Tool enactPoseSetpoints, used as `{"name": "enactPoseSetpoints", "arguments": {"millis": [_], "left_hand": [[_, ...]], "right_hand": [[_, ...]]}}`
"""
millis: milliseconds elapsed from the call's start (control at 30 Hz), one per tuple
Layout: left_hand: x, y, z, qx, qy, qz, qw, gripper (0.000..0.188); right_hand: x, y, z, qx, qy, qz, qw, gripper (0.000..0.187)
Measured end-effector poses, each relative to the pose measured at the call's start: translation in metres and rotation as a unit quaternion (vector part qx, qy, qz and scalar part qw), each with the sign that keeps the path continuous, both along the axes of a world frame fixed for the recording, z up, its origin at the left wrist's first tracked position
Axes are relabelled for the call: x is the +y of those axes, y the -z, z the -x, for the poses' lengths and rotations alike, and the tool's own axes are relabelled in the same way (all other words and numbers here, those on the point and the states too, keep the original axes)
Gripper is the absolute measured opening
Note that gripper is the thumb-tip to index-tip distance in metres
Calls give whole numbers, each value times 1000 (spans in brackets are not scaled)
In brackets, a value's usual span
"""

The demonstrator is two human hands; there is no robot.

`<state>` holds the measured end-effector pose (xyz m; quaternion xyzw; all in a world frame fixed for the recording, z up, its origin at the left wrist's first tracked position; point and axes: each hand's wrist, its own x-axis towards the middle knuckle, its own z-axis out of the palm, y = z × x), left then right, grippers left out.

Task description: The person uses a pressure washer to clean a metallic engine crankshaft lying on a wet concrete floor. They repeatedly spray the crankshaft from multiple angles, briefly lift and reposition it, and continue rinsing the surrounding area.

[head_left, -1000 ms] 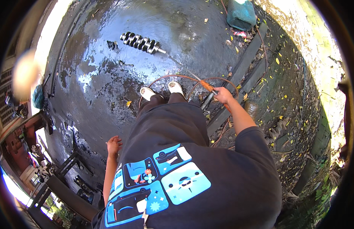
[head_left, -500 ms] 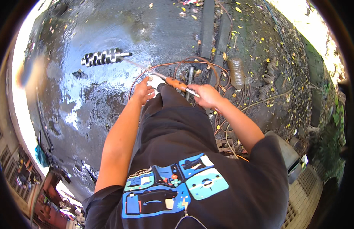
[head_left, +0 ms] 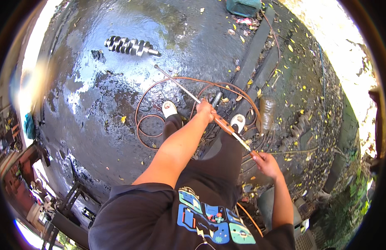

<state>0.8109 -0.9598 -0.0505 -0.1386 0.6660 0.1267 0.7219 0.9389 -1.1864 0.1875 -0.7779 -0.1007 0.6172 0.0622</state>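
A long spray lance [head_left: 224,125] with an orange-brown barrel and thin metal tube slants across in front of my legs. My left hand [head_left: 206,109] is wrapped round it where the tube meets the barrel. At the rear end, my right hand [head_left: 264,164] grips the brown handle. The nozzle end [head_left: 156,66] points up and left, just short of a shiny crankshaft [head_left: 132,46]. The crankshaft lies on its side on the wet ground, apart from the nozzle.
A reddish-brown hose [head_left: 139,109] loops on the ground around my feet. A black rag-like scrap [head_left: 98,55] is beside the crankshaft. To the right are a plastic bottle [head_left: 266,113], long dark beams [head_left: 254,54] and fallen leaves. A green container [head_left: 243,6] stands at the far edge.
My left hand, free and open before, now holds the lance. My right hand has drawn back toward the lower right, exposing more of the rear rod. The view has shifted, showing both shoes.
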Motion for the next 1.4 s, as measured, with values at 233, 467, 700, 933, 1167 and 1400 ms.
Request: {"name": "enactPoseSetpoints", "arguments": {"millis": [233, 467, 700, 933, 1167, 1400], "left_hand": [[-59, 91, -108, 30, -8, -11, 999, 36], [-110, 134, -183, 33, -17, -53, 998, 28], [-133, 139, -215, 2, -14, -33, 999, 31], [-160, 182, -242, 25, -34, -5, 999, 34], [-165, 196, -280, 27, 6, -36, 999, 41], [-171, 203, -298, 52, 10, -49, 997, 37]], "right_hand": [[-65, 70, -107, -353, -219, -267, 869, 38], [-129, 116, -232, -93, -104, -157, 978, 32], [-169, 143, -268, -157, -102, -254, 949, 28], [-192, 183, -307, -132, -51, -231, 963, 27], [-203, 213, -338, -125, -52, -222, 966, 26], [-208, 232, -365, -103, -29, -228, 968, 29]]}}
